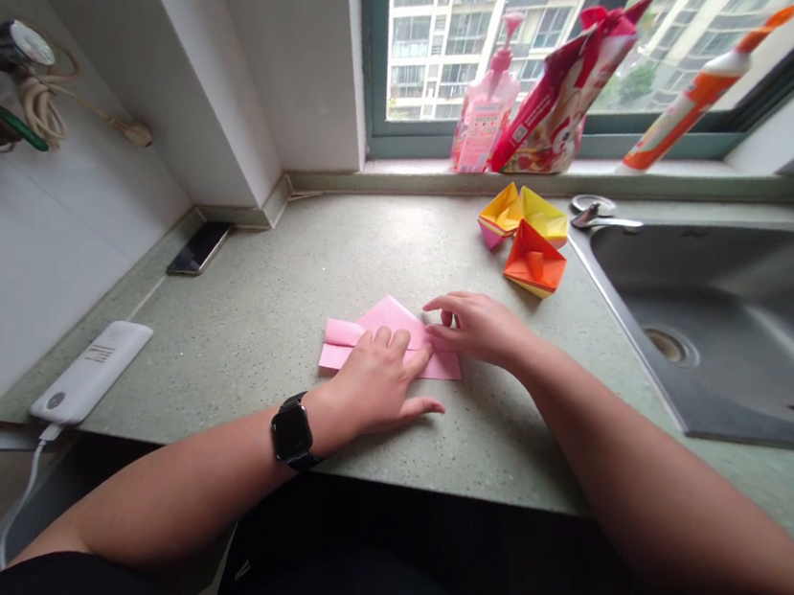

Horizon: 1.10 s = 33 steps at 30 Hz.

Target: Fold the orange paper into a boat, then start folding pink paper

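Note:
A sheet of pink folded paper (395,317) lies flat on the countertop, its top edge folded to a point and a horizontal flap across its lower part. My left hand (378,377), with a black watch on the wrist, rests on the paper with fingers stretched out and thumb apart, covering its middle. At the paper's right side is my right hand (476,327). Its fingers are bent and spread a little, with fingertips at the paper's upper right edge. I see nothing held between the right fingers, though some are partly hidden.
Folded paper boats, orange (536,257) and yellow (546,217), sit beyond my right hand. A steel sink (720,376) is at the right. A phone (200,247) and a white power bank (93,371) lie left. A pink pump bottle (486,120) stands on the windowsill.

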### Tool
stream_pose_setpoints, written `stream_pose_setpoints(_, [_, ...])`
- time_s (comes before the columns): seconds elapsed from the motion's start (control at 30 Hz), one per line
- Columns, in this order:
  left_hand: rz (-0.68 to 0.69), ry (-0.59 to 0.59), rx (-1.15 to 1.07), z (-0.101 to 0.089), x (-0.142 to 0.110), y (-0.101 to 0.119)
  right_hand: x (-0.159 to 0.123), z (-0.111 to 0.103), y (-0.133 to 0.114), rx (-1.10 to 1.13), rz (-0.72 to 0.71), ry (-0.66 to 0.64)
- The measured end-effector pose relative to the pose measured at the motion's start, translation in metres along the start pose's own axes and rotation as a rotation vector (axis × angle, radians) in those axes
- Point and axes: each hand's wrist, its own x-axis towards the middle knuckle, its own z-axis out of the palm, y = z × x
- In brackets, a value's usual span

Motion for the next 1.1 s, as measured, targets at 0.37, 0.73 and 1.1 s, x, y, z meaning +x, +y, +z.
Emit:
stream_pose_setpoints(0.37, [0.163,0.060,-0.091,0.007,-0.009,-0.034,-0.001,0.001,-0.014,0.030,-0.004,-0.137])
stream_pose_setpoints(0.73, [0.247,0.105,-0.060,0.003,-0.026,-0.077,-0.002,0.003,-0.011,0.080,0.033,-0.158])
stream_pose_setpoints(1.1, [0.028,-0.048,-0.024,-0.019,-0.052,-0.087,-0.006,0.003,-0.008,0.092,0.075,-0.205])
